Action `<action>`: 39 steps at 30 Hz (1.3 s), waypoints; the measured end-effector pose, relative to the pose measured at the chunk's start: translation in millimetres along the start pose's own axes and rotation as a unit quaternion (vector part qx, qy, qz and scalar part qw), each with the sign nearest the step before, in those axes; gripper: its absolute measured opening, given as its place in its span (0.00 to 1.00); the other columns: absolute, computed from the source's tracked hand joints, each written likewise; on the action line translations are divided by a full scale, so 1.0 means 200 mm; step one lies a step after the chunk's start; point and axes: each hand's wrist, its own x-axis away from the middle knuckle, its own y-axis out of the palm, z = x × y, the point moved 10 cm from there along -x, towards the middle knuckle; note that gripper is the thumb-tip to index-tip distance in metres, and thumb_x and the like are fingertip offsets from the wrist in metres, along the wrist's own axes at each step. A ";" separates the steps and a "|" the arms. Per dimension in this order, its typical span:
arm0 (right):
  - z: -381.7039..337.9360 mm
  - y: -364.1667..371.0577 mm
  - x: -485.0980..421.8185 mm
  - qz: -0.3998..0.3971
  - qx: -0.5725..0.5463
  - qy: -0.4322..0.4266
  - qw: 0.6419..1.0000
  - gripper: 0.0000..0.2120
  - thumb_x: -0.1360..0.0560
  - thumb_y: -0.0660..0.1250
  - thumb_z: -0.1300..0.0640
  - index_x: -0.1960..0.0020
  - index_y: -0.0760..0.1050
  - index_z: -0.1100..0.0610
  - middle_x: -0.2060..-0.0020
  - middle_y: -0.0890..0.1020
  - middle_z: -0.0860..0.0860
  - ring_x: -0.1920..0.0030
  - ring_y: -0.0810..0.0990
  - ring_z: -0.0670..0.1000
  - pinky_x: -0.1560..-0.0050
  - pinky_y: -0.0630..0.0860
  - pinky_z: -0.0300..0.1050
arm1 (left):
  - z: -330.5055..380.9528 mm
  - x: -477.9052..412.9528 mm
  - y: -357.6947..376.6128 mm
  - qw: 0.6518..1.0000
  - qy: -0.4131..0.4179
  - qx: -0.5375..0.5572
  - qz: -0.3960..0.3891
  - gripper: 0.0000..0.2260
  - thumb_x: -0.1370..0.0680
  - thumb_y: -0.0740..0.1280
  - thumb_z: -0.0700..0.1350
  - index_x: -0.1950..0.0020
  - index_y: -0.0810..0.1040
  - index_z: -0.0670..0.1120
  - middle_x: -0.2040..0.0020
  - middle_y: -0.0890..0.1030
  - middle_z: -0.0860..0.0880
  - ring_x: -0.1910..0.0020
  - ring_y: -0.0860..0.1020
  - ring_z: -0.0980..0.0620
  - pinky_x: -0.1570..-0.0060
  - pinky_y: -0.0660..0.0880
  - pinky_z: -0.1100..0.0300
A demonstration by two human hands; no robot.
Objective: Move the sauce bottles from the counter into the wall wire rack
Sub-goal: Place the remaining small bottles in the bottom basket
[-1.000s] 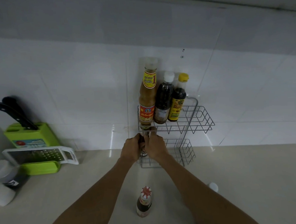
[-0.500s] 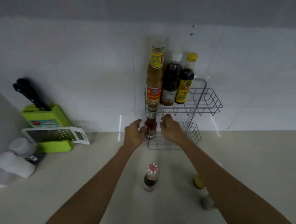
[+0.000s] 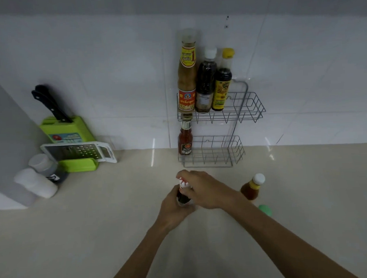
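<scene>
A two-tier wire rack (image 3: 244,112) hangs on the white tiled wall. Its upper tier holds three tall bottles: a tan one (image 3: 186,75), a dark one with a white cap (image 3: 205,82) and a yellow-capped one (image 3: 222,81). A small red sauce bottle (image 3: 185,141) stands at the left of the lower tier. On the counter in front, a dark bottle with a red-and-white cap (image 3: 183,197) is held by both hands: my left hand (image 3: 173,211) wraps its body, my right hand (image 3: 206,190) covers its neck and cap. An orange bottle with a white cap (image 3: 252,188) stands to the right.
At the left of the beige counter (image 3: 77,240) stands a green knife block with black-handled knives (image 3: 65,128) and a white grater (image 3: 79,150). Two white-capped containers (image 3: 40,178) lean by a grey panel. A green cap (image 3: 265,210) shows behind my right forearm.
Both hands let go of the small red bottle, left in the lower tier, and drew back to close on the dark bottle on the counter. The view tilted down.
</scene>
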 end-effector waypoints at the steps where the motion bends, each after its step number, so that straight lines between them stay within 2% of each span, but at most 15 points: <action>1: -0.02 -0.01 0.00 0.023 0.035 0.001 0.999 0.15 0.19 0.62 0.54 0.35 0.70 0.57 0.44 0.79 0.58 0.46 0.78 0.59 0.47 0.77 0.53 | -0.01 0.00 0.01 0.999 -0.011 0.018 0.030 0.17 0.33 0.76 0.46 0.48 0.76 0.59 0.53 0.83 0.60 0.56 0.80 0.66 0.64 0.72 0.74; 4: -0.04 -0.05 0.03 0.053 0.078 0.016 0.995 0.13 0.18 0.61 0.51 0.42 0.70 0.61 0.51 0.80 0.61 0.52 0.79 0.60 0.57 0.75 0.51 | -0.01 0.00 0.00 0.992 -0.029 0.024 0.122 0.14 0.33 0.74 0.47 0.49 0.79 0.53 0.55 0.85 0.51 0.61 0.80 0.57 0.65 0.72 0.66; 8: -0.04 -0.24 0.14 0.156 0.069 0.007 0.985 0.14 0.19 0.59 0.45 0.49 0.69 0.57 0.62 0.78 0.53 0.63 0.76 0.53 0.66 0.69 0.45 | 0.18 0.07 -0.04 0.982 0.097 -0.007 0.164 0.11 0.32 0.76 0.54 0.56 0.76 0.58 0.62 0.83 0.57 0.65 0.79 0.61 0.67 0.73 0.70; 11: -0.10 -0.45 0.24 0.286 0.193 -0.001 0.939 0.17 0.21 0.53 0.44 0.55 0.72 0.55 0.68 0.78 0.52 0.68 0.76 0.55 0.66 0.73 0.46 | 0.40 0.16 -0.10 0.943 0.190 -0.141 0.234 0.10 0.31 0.73 0.55 0.58 0.73 0.55 0.64 0.79 0.55 0.66 0.76 0.55 0.68 0.73 0.60; 13: -0.12 -0.55 0.28 0.318 0.276 0.043 0.906 0.26 0.24 0.47 0.38 0.62 0.75 0.54 0.72 0.78 0.52 0.70 0.76 0.55 0.67 0.67 0.44 | 0.54 0.22 -0.14 0.912 0.204 -0.217 0.283 0.10 0.31 0.73 0.52 0.57 0.74 0.51 0.64 0.79 0.53 0.66 0.75 0.52 0.69 0.72 0.57; 15: -0.13 -0.63 0.33 0.338 0.284 0.058 0.895 0.29 0.25 0.49 0.35 0.70 0.71 0.54 0.75 0.73 0.51 0.72 0.72 0.54 0.67 0.64 0.43 | 0.65 0.25 -0.18 0.905 0.192 -0.243 0.291 0.09 0.31 0.72 0.49 0.56 0.74 0.50 0.65 0.78 0.54 0.67 0.74 0.53 0.71 0.68 0.60; 17: -0.15 -0.68 0.36 0.354 0.223 0.032 0.908 0.26 0.25 0.53 0.36 0.74 0.66 0.53 0.78 0.70 0.50 0.74 0.69 0.52 0.68 0.64 0.42 | 0.71 0.24 -0.18 0.942 0.186 -0.198 0.197 0.09 0.33 0.72 0.47 0.56 0.75 0.52 0.65 0.79 0.54 0.67 0.75 0.53 0.71 0.70 0.60; 19: -0.18 -0.71 0.39 0.359 0.130 -0.004 0.924 0.25 0.27 0.56 0.41 0.77 0.60 0.53 0.81 0.66 0.48 0.77 0.65 0.48 0.71 0.61 0.40 | 0.74 0.24 -0.10 0.980 0.157 -0.118 0.019 0.09 0.36 0.73 0.44 0.61 0.77 0.55 0.66 0.80 0.54 0.68 0.78 0.54 0.67 0.77 0.56; 22: -0.29 -0.73 0.44 0.337 0.098 -0.070 0.934 0.23 0.29 0.53 0.44 0.77 0.54 0.56 0.83 0.60 0.50 0.80 0.59 0.51 0.75 0.53 0.38 | 0.82 0.34 0.03 0.969 0.141 -0.077 -0.186 0.08 0.35 0.73 0.41 0.65 0.76 0.51 0.67 0.79 0.51 0.67 0.78 0.52 0.62 0.77 0.58; 26: -0.39 -0.79 0.52 0.327 0.049 -0.132 0.934 0.22 0.30 0.54 0.47 0.79 0.54 0.53 0.85 0.58 0.49 0.80 0.60 0.52 0.78 0.55 0.40 | 0.90 0.44 0.08 0.936 0.144 -0.051 -0.318 0.09 0.33 0.74 0.36 0.61 0.77 0.48 0.63 0.80 0.48 0.62 0.79 0.45 0.58 0.78 0.54; 29: -0.46 -0.79 0.56 0.309 0.047 -0.178 0.933 0.22 0.29 0.56 0.49 0.79 0.58 0.55 0.84 0.60 0.48 0.80 0.58 0.51 0.77 0.54 0.41 | 0.92 0.53 0.17 0.883 0.120 0.015 -0.453 0.09 0.33 0.71 0.32 0.60 0.75 0.43 0.65 0.79 0.44 0.68 0.77 0.45 0.63 0.76 0.56; 32: -0.57 -0.79 0.61 0.285 0.090 -0.246 0.922 0.21 0.27 0.59 0.51 0.76 0.63 0.58 0.81 0.64 0.48 0.79 0.60 0.49 0.77 0.59 0.46 | 0.93 0.69 0.30 0.779 0.058 0.139 -0.608 0.10 0.35 0.72 0.31 0.62 0.73 0.41 0.69 0.77 0.45 0.74 0.76 0.49 0.67 0.74 0.61; 35: -0.65 -0.77 0.68 0.282 0.150 -0.325 0.890 0.17 0.24 0.59 0.50 0.70 0.63 0.51 0.75 0.64 0.43 0.76 0.62 0.47 0.74 0.60 0.40 | 0.93 0.81 0.37 0.698 0.016 0.208 -0.685 0.10 0.33 0.75 0.37 0.62 0.74 0.41 0.71 0.77 0.46 0.75 0.77 0.51 0.70 0.74 0.63; 37: -0.64 -0.78 0.69 0.291 0.182 -0.313 0.886 0.16 0.24 0.57 0.50 0.70 0.63 0.51 0.75 0.65 0.43 0.76 0.62 0.47 0.74 0.60 0.41 | 0.94 0.79 0.37 0.726 0.037 0.199 -0.657 0.09 0.32 0.74 0.36 0.60 0.73 0.41 0.69 0.78 0.47 0.74 0.77 0.50 0.67 0.75 0.61; 39: -0.54 -0.81 0.64 0.302 0.208 -0.224 0.903 0.17 0.25 0.52 0.48 0.72 0.62 0.51 0.77 0.65 0.45 0.77 0.62 0.49 0.73 0.59 0.42 | 0.95 0.64 0.32 0.833 0.086 0.139 -0.529 0.08 0.31 0.71 0.33 0.60 0.73 0.41 0.69 0.79 0.46 0.72 0.78 0.48 0.62 0.76 0.57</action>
